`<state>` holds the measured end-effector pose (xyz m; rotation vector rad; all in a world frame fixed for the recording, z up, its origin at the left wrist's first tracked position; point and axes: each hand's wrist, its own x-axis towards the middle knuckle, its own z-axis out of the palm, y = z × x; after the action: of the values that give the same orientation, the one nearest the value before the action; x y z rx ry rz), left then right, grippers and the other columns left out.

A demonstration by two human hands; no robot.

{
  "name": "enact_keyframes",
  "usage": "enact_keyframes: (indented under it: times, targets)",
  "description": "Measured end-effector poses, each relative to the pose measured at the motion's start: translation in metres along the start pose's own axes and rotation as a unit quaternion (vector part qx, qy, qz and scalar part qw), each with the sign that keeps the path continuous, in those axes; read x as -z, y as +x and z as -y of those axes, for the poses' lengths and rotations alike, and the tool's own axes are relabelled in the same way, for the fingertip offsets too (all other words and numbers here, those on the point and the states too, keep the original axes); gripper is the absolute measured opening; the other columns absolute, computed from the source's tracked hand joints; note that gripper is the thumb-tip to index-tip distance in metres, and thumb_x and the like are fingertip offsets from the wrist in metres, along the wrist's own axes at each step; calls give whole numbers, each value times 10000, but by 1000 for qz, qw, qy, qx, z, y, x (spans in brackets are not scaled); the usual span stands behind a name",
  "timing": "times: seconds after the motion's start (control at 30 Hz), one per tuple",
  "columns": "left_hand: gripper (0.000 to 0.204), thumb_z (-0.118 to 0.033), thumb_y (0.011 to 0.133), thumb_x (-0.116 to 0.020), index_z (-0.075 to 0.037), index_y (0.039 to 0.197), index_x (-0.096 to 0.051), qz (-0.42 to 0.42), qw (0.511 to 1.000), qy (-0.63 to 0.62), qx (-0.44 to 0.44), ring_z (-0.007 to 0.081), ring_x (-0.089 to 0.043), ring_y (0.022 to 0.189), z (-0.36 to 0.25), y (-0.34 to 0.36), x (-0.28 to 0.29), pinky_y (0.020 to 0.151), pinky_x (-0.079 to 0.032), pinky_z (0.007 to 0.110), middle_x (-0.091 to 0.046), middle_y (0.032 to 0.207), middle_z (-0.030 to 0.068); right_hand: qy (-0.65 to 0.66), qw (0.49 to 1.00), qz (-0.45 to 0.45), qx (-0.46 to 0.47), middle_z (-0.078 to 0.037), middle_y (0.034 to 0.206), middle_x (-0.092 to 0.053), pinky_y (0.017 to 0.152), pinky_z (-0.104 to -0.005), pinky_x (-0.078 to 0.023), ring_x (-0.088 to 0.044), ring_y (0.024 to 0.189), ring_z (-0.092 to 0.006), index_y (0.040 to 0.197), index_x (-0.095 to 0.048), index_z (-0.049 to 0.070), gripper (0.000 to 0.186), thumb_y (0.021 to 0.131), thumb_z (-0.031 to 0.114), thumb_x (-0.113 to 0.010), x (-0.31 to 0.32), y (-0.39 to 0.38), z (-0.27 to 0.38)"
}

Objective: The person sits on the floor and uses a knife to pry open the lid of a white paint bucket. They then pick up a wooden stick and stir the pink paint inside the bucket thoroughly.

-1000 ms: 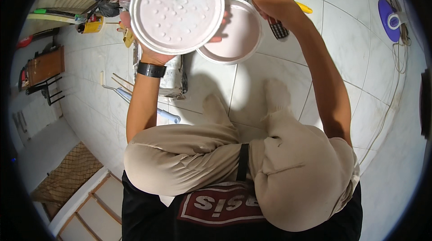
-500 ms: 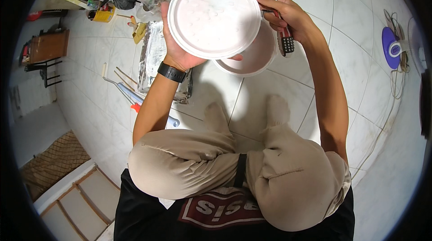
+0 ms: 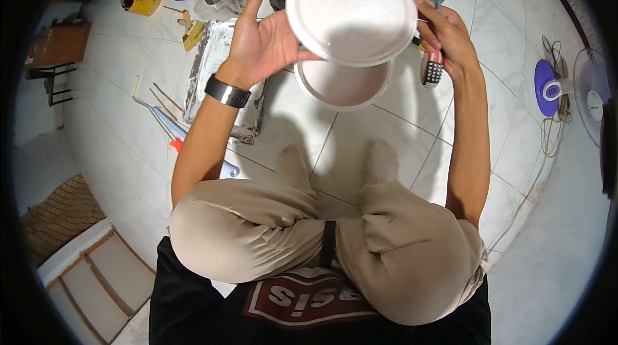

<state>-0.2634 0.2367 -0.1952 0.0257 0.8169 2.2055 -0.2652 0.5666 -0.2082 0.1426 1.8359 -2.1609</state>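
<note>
Fingers of the left hand (image 3: 267,46) stand well spread at the upper middle of the frame, thumb raised, one fingertip at the lower-left rim of a pale round lid (image 3: 351,10); how much weight they bear, I cannot tell. At upper right, the right hand (image 3: 453,41) curls its fingers round a hand tool (image 3: 432,69) with a red and black dotted grip, close to the lid's right edge; whether they also pinch the rim is hidden. The lid is up above a pale round tub (image 3: 341,84) on the tiled floor (image 3: 357,136). It looks like plastic: probably light, fairly stiff, slightly springy, perhaps slippery across the smooth face. Opposite sides of the raised rim seem the surest hold.
</note>
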Motion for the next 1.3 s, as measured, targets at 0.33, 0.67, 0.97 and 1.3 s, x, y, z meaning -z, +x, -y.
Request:
enact_keyframes:
  times: [0.33, 0.67, 0.97, 1.3]
  targets:
    - [668, -558, 1106, -442, 27, 1398, -579, -219, 920, 205, -254, 179, -668, 968, -29, -68, 24, 905, -566, 358, -675, 1132, 90, -31, 966, -255, -10, 36, 484, -394, 345, -250, -285, -350, 361, -74, 1096, -675, -30, 385, 1088, 348, -602, 114, -84, -55]
    - [499, -431, 1126, -503, 11, 1059, -723, -276, 915, 289, 64, 242, -734, 936, 87, -176, 63, 855, -610, 399, -743, 989, 127, -16, 946, -296, -128, 41, 529, -443, 386, -261, -286, -350, 395, -69, 1104, -697, 0, 329, 1108, 310, -586, 131, -103, -194]
    - [406, -391, 1117, -542, -33, 1208, -710, -265, 899, 306, 166, 189, -735, 1012, 133, -168, 65, 888, -601, 374, -757, 1102, 87, -162, 939, -266, -143, -7, 649, -607, 516, -273, -450, -537, 539, -88, 1117, -760, 8, 342, 1067, 331, -659, 131, -90, -196]
    - [410, -430, 1096, -570, -84, 1270, -703, -293, 838, 394, 240, 175, -697, 1089, 130, -159, 55, 939, -556, 370, -741, 1186, 49, -562, 825, -46, 36, -244, 1220, -489, 1040, -452, -463, -556, 1074, -358, 1567, -449, 113, 512, 1075, 243, -390, 178, 85, -146]
